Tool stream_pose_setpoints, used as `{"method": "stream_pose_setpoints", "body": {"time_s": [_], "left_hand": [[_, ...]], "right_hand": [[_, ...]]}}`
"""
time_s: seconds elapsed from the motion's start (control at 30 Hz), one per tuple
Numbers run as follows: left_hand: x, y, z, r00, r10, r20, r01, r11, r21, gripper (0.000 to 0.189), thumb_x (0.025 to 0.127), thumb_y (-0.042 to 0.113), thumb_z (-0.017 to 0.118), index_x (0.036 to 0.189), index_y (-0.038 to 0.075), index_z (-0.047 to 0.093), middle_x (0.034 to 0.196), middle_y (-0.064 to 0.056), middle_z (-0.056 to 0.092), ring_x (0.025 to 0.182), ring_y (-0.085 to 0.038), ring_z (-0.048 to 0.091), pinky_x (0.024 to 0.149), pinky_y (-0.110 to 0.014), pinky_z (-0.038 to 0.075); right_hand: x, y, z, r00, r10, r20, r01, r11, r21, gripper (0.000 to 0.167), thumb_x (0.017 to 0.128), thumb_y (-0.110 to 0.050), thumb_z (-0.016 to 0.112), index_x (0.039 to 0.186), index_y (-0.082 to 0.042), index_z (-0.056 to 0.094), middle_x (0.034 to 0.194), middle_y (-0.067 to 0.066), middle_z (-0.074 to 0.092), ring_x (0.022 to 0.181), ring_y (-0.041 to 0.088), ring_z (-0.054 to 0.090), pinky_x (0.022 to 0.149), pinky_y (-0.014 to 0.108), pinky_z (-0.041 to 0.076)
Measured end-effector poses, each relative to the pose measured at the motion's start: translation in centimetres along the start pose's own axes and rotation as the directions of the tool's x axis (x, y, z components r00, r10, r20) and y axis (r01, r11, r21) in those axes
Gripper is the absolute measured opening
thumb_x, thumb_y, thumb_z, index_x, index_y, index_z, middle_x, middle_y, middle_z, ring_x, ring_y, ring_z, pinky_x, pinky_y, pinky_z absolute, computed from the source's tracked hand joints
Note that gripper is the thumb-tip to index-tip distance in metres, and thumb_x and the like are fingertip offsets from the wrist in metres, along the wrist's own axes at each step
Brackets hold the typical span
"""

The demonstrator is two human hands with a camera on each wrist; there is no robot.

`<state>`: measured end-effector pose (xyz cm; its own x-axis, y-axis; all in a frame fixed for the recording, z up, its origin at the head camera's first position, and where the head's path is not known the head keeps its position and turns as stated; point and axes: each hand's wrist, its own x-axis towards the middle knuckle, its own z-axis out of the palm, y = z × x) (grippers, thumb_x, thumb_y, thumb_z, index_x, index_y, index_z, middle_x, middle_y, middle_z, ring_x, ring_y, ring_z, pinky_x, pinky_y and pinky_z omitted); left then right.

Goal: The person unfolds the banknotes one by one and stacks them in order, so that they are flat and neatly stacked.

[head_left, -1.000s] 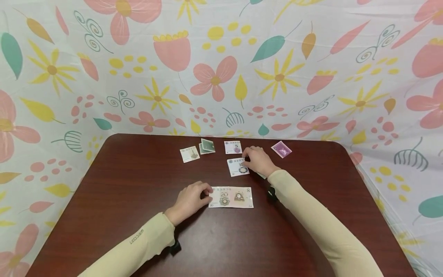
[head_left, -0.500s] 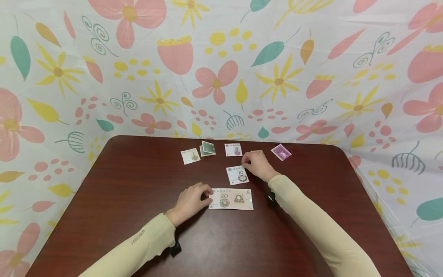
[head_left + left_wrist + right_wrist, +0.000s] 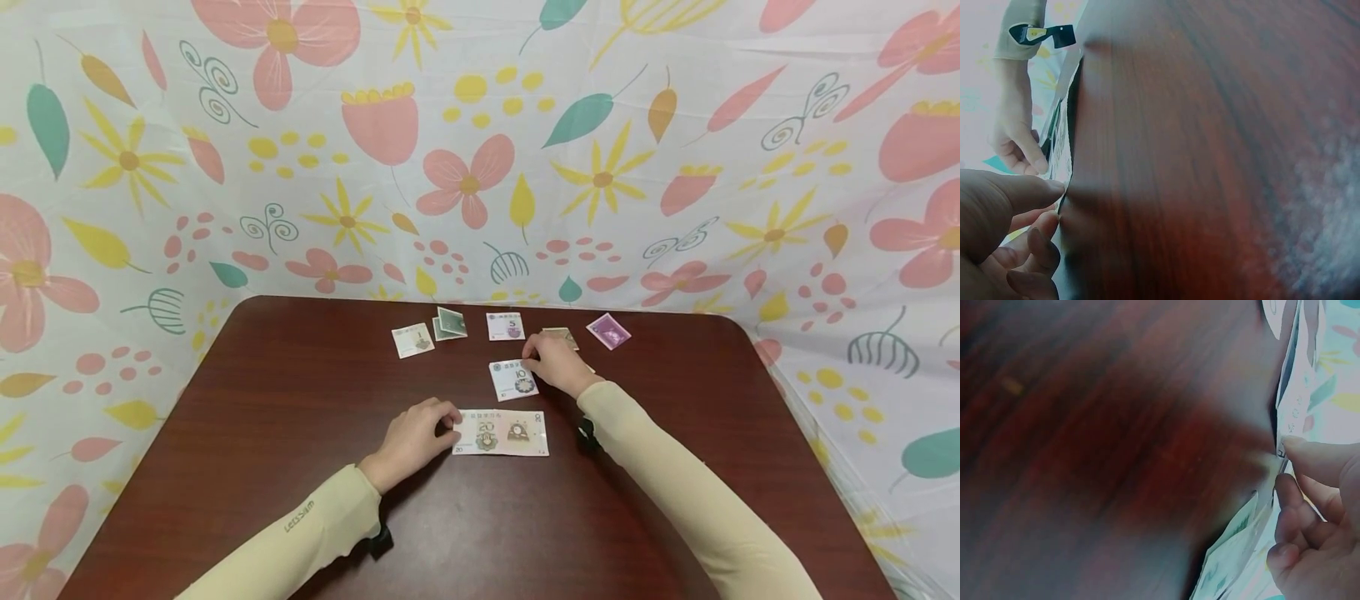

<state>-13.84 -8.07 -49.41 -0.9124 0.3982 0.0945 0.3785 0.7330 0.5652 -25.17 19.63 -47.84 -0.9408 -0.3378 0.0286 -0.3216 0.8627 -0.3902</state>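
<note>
A 20 banknote (image 3: 517,432) lies spread on the table in the head view. My left hand (image 3: 415,437) pinches its left edge between thumb and fingers; the left wrist view shows the thumb (image 3: 1038,190) on that edge. Farther back is a folded 10 banknote (image 3: 512,380), bluish and white. My right hand (image 3: 561,363) pinches its upper right edge, and the right wrist view has the thumb (image 3: 1319,456) on the note's end. Just behind that hand, a greenish-brown folded note (image 3: 561,335) is partly hidden.
Along the back of the dark wooden table (image 3: 315,400) lie a 1 note (image 3: 412,340), a dark green folded note (image 3: 451,323) standing partly open, a purple 5 note (image 3: 505,326) and a magenta folded note (image 3: 608,331). A flower-printed cloth (image 3: 465,100) hangs behind.
The 10 note has shifted toward me with my right hand on it, baring the greenish-brown note behind. My left hand and the 20 note have stayed in place.
</note>
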Motion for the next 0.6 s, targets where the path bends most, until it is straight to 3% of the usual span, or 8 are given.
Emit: {"method": "stream_pose_setpoints", "body": {"time_s": [0.17,0.43,0.6], "left_hand": [[-0.01,0.03,-0.03,1.000,0.000,0.000,0.000,1.000,-0.001,0.015,0.089,0.015,0.081,0.102,0.016,0.074,0.091,0.006,0.064,0.081,-0.017,0.066,0.067,-0.037,0.051],[0.00,0.09,0.01,1.000,-0.006,-0.001,0.006,1.000,-0.002,0.015,0.089,0.016,0.082,0.102,0.016,0.074,0.091,0.005,0.064,0.082,-0.017,0.066,0.067,-0.038,0.051],[-0.03,0.16,-0.03,1.000,-0.012,-0.006,0.012,1.000,0.004,0.015,0.088,0.016,0.082,0.101,0.017,0.074,0.090,0.006,0.063,0.080,-0.017,0.066,0.066,-0.039,0.051]], "right_hand": [[0.05,0.07,0.19,1.000,0.001,0.008,-0.001,1.000,0.005,0.006,0.095,-0.009,0.075,0.094,-0.007,0.068,0.088,0.008,0.072,0.088,0.029,0.066,0.093,0.060,0.044],[-0.29,0.15,0.01,1.000,-0.024,0.018,0.022,0.997,0.071,0.013,0.096,-0.004,0.071,0.107,0.000,0.075,0.103,0.015,0.077,0.102,0.031,0.071,0.095,0.050,0.052],[-0.70,0.10,-0.55,0.999,-0.033,0.005,0.033,0.996,0.081,0.018,0.098,-0.005,0.069,0.113,0.001,0.077,0.112,0.016,0.076,0.111,0.034,0.069,0.099,0.051,0.051]]}}
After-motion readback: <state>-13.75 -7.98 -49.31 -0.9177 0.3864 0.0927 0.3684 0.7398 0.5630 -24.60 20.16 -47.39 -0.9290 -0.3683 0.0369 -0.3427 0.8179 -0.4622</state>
